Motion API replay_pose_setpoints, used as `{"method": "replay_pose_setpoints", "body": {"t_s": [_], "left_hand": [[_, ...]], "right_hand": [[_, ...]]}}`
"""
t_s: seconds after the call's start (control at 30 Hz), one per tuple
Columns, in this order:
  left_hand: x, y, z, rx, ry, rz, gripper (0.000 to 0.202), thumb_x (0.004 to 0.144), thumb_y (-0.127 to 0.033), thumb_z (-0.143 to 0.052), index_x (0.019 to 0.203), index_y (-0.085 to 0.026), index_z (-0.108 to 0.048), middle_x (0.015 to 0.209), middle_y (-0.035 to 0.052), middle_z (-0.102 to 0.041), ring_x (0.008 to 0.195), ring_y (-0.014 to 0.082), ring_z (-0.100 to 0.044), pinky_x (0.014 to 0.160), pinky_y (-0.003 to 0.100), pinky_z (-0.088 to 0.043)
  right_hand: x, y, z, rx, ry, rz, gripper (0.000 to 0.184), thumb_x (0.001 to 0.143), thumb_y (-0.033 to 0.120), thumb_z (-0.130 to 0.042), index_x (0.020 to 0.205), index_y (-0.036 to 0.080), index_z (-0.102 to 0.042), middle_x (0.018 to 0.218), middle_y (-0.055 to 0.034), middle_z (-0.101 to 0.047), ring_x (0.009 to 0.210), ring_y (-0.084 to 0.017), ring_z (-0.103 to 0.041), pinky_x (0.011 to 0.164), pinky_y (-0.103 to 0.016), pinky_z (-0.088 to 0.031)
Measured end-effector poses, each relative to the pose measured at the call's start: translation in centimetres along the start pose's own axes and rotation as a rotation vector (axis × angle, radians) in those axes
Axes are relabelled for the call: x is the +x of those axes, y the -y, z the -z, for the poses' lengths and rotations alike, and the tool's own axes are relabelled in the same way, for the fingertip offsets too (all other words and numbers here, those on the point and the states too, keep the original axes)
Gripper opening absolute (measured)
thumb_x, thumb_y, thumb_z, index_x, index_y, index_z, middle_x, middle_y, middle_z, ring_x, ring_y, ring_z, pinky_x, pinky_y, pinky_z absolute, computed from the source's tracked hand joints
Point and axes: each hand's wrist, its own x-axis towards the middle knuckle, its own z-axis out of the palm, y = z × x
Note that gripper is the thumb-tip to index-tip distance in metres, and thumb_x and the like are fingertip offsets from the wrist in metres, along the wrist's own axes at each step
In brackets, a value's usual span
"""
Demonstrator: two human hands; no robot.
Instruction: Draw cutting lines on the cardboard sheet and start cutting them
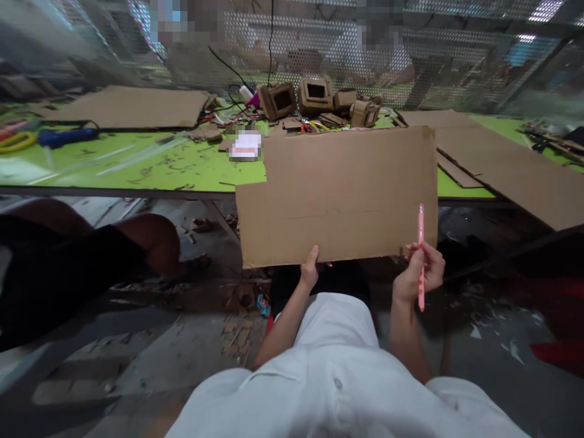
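A flat brown cardboard sheet (pixel 342 188) with a notch at its upper left corner is tilted up in front of me, its far part over the table edge. My left hand (pixel 311 267) grips the sheet's near edge, thumb on top and the fingers mostly hidden beneath. Between the thumb and fingers of my right hand (pixel 418 272) is a pink pen (pixel 421 231), held upright beside the sheet's right corner. Whether the right fingers also touch the cardboard I cannot tell. A faint line runs across the sheet's middle.
On the green table (pixel 173 164) lie a blue glue gun (pixel 68 135), cardboard sheets (pixel 132 106) and scraps. Small cardboard boxes (pixel 314 94) stand before a perforated metal screen (pixel 310 48). Another person's leg (pixel 152 240) is at left. Scraps litter the floor.
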Motion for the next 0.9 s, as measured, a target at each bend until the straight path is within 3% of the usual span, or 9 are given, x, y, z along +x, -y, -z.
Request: {"method": "replay_pose_setpoints", "body": {"t_s": [0.13, 0.23, 0.47, 0.53, 0.6, 0.67, 0.73, 0.83, 0.9], "left_hand": [[0.4, -0.5, -0.1, -0.006, -0.011, -0.03, 0.028, 0.09, -0.037, -0.056, 0.106, -0.014, -0.059, 0.097, 0.0041, -0.063, 0.079, 0.0135, -0.062, 0.068, 0.031, -0.055], [0.6, -0.6, 0.1, 0.003, -0.008, -0.038, 0.029, 0.09, -0.037, -0.056, 0.108, -0.015, -0.058, 0.1, 0.0046, -0.062, 0.081, 0.0141, -0.062, 0.069, 0.031, -0.055], [0.5, 0.0, 0.2, 0.044, 0.032, -0.023, 0.029, 0.091, -0.038, -0.056, 0.107, -0.015, -0.058, 0.095, 0.0036, -0.062, 0.075, 0.0123, -0.061, 0.064, 0.029, -0.054], [0.4, 0.1, 0.2, 0.058, 0.033, -0.023, 0.029, 0.091, -0.038, -0.056, 0.108, -0.015, -0.058, 0.096, 0.0038, -0.062, 0.076, 0.0127, -0.061, 0.065, 0.029, -0.054], [0.4, 0.1, 0.2, 0.071, 0.033, -0.022, 0.03, 0.09, -0.038, -0.056, 0.11, -0.015, -0.058, 0.1, 0.0046, -0.062, 0.079, 0.0139, -0.062, 0.067, 0.031, -0.055], [0.4, 0.1, 0.2, 0.084, 0.03, -0.024, 0.031, 0.09, -0.038, -0.056, 0.112, -0.016, -0.057, 0.104, 0.0055, -0.062, 0.083, 0.0151, -0.062, 0.07, 0.032, -0.055], [0.4, 0.1, 0.3, 0.095, 0.027, -0.025, 0.032, 0.09, -0.038, -0.056, 0.113, -0.016, -0.057, 0.106, 0.006, -0.061, 0.085, 0.0157, -0.062, 0.071, 0.033, -0.055], [0.5, 0.1, 0.3, 0.107, 0.031, -0.022, 0.032, 0.09, -0.039, -0.056, 0.112, -0.016, -0.057, 0.104, 0.0056, -0.062, 0.083, 0.0152, -0.062, 0.07, 0.032, -0.055], [0.5, 0.1, 0.4, 0.113, 0.038, -0.021, 0.032, 0.09, -0.039, -0.056, 0.111, -0.015, -0.057, 0.103, 0.0055, -0.062, 0.082, 0.0149, -0.062, 0.069, 0.032, -0.055]], "right_hand": [[-0.2, -0.7, 0.6, 0.071, 0.068, -0.054, 0.012, 0.072, 0.029, -0.071, 0.076, 0.018, -0.068, 0.062, 0.0046, -0.052, 0.054, -0.007, -0.05, 0.053, -0.023, -0.039], [0.0, -0.8, 0.7, 0.143, 0.078, -0.116, 0.017, 0.069, 0.032, -0.073, 0.077, 0.019, -0.067, 0.066, 0.004, -0.051, 0.054, -0.007, -0.049, 0.051, -0.023, -0.039], [0.9, 0.0, 1.0, 0.299, 0.112, -0.216, 0.047, 0.074, 0.061, -0.063, 0.061, 0.018, -0.052, 0.069, 0.0027, -0.048, 0.053, -0.006, -0.051, 0.043, -0.018, -0.038], [0.7, 0.2, 1.4, 0.33, 0.173, -0.288, 0.041, 0.081, 0.059, -0.057, 0.07, 0.019, -0.057, 0.075, 0.002, -0.056, 0.04, -0.002, -0.046, 0.033, -0.017, -0.032], [0.4, 0.4, 1.6, 0.361, 0.248, -0.351, 0.031, 0.083, 0.054, -0.057, 0.094, 0.025, -0.061, 0.082, 0.0027, -0.062, 0.028, 0.001, -0.033, 0.025, -0.016, -0.023], [0.1, 0.7, 1.6, 0.381, 0.304, -0.371, 0.033, 0.084, 0.046, -0.061, 0.114, 0.035, -0.055, 0.086, 0.0047, -0.065, 0.024, 0.002, -0.027, 0.022, -0.014, -0.019], [0.0, 0.9, 1.5, 0.395, 0.328, -0.353, 0.03, 0.084, 0.037, -0.062, 0.113, 0.04, -0.054, 0.088, 0.0068, -0.066, 0.024, 0.002, -0.031, 0.022, -0.013, -0.021], [-0.1, 1.1, 1.2, 0.423, 0.301, -0.326, 0.016, 0.086, 0.033, -0.055, 0.1, 0.034, -0.061, 0.091, 0.0046, -0.068, 0.031, -0.002, -0.047, 0.027, -0.015, -0.033], [-0.1, 1.1, 1.2, 0.458, 0.309, -0.343, 0.021, 0.081, 0.034, -0.055, 0.101, 0.03, -0.062, 0.092, 0.002, -0.069, 0.04, -0.007, -0.057, 0.032, -0.02, -0.041]]}}
